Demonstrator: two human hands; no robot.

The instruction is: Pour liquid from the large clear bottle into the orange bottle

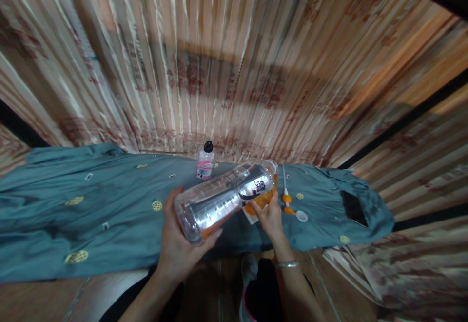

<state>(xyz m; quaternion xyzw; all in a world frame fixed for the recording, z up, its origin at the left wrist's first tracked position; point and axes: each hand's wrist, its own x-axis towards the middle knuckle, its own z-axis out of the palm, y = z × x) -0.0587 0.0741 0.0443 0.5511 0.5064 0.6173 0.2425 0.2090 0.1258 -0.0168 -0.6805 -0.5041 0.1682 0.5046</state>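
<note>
My left hand [181,241] is wrapped round the base of a large clear plastic bottle [219,202] with a silvery label. The bottle lies tilted in the air, its uncapped-looking neck pointing right. Below that neck, my right hand [269,217] grips an orange bottle [262,204], which is partly covered by the clear one. Whether the two mouths touch I cannot tell. Just right of my right hand, an orange pump top [287,199] with a white tube lies on the cloth, beside a small clear round cap [302,216].
A small clear bottle with a pink label and black cap [205,161] stands behind the large one. A black phone [354,208] lies on the right of the teal cloth [124,205]. Pleated patterned curtain [204,68] hangs close behind, with dark poles at the sides.
</note>
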